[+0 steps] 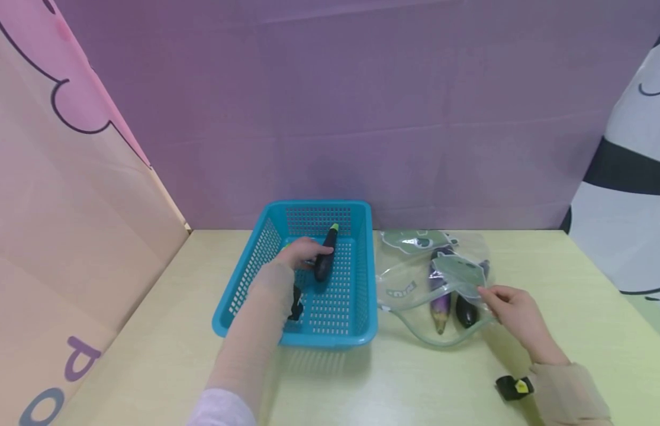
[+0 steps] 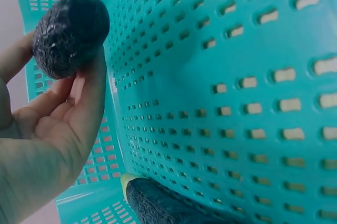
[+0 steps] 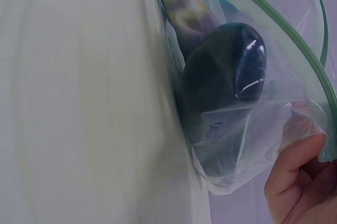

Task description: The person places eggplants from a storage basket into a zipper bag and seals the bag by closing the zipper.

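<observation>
My left hand (image 1: 303,251) reaches into the blue basket (image 1: 374,284) and holds a dark eggplant (image 1: 324,266) with a green tip. In the left wrist view the rounded end of this eggplant (image 2: 71,34) is between thumb and fingers, above the basket floor. A second dark eggplant (image 2: 163,203) with a pale tip lies in the basket, mostly hidden by my arm in the head view. My right hand (image 1: 513,310) pinches the rim of a clear zip bag (image 1: 409,322), its mouth spread apart. Inside are a long purple eggplant (image 1: 440,302) and a rounder, glossy dark eggplant (image 3: 226,71).
The bag lies on the pale wooden table (image 1: 415,390), right beside the basket. A purple backdrop (image 1: 361,118) rises at the table's far edge. A black wrist camera (image 1: 513,387) is near my right sleeve.
</observation>
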`<act>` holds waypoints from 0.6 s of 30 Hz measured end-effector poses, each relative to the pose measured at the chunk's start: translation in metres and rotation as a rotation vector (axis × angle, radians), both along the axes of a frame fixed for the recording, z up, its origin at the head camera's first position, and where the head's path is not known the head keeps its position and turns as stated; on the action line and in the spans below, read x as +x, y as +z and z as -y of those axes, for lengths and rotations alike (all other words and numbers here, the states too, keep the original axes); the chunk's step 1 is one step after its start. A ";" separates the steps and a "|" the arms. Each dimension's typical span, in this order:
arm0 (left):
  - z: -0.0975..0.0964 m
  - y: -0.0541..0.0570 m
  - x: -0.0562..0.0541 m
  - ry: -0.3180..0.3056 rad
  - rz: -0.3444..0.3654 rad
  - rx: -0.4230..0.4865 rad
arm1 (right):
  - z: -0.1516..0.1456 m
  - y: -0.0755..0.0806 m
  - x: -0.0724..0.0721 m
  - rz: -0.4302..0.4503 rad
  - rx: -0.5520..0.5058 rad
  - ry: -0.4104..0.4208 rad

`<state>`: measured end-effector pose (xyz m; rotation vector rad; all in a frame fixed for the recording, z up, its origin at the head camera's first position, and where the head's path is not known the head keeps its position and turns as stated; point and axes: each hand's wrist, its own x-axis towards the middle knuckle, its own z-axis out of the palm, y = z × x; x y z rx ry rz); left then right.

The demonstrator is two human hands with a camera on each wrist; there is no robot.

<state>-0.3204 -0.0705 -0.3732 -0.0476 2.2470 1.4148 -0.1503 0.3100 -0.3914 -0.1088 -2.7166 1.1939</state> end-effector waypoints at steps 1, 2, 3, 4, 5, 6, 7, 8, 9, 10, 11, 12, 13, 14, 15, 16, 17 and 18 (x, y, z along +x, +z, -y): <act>0.000 -0.001 -0.001 0.004 0.008 0.010 | 0.000 0.000 0.000 0.002 0.000 0.000; 0.000 -0.001 -0.002 0.010 0.017 0.022 | 0.000 0.000 0.000 0.004 -0.001 0.001; 0.000 -0.001 -0.003 0.014 0.026 0.037 | -0.001 0.000 0.000 0.006 -0.002 0.002; 0.000 -0.001 -0.004 0.016 0.032 0.048 | -0.001 0.000 0.000 0.008 -0.004 0.002; -0.001 -0.001 -0.005 0.020 0.041 0.063 | -0.001 0.000 0.000 0.009 -0.005 0.001; -0.001 -0.001 -0.006 0.023 0.047 0.072 | -0.001 0.000 0.000 0.009 -0.007 0.002; -0.001 0.000 -0.006 0.028 0.052 0.080 | -0.001 0.000 0.000 0.011 -0.008 0.002; -0.002 0.000 -0.007 0.029 0.056 0.086 | -0.001 0.000 0.000 0.013 -0.007 0.002; -0.002 0.000 -0.007 0.028 0.055 0.086 | -0.001 0.000 0.000 0.013 -0.005 0.002; -0.003 0.001 -0.008 0.030 0.056 0.091 | -0.001 -0.001 0.000 0.013 -0.002 0.003; -0.003 0.001 -0.008 0.032 0.063 0.102 | -0.001 -0.001 0.000 0.013 -0.002 0.004; -0.004 0.001 -0.009 0.034 0.065 0.109 | -0.001 -0.001 0.000 0.013 -0.001 0.004; -0.005 0.001 -0.009 0.036 0.068 0.120 | -0.001 -0.001 0.000 0.014 0.000 0.004; -0.005 0.001 -0.010 0.034 0.067 0.129 | -0.001 -0.001 0.000 0.014 0.000 0.004; -0.006 0.000 -0.011 0.035 0.065 0.139 | -0.001 -0.001 -0.001 0.014 -0.001 0.004; -0.006 0.000 -0.011 0.036 0.067 0.154 | -0.001 -0.001 -0.001 0.014 -0.001 0.003; -0.007 0.000 -0.012 0.038 0.068 0.168 | -0.001 -0.001 -0.001 0.015 -0.001 0.003; -0.007 0.000 -0.012 0.036 0.066 0.179 | -0.001 0.000 -0.001 0.016 0.000 0.002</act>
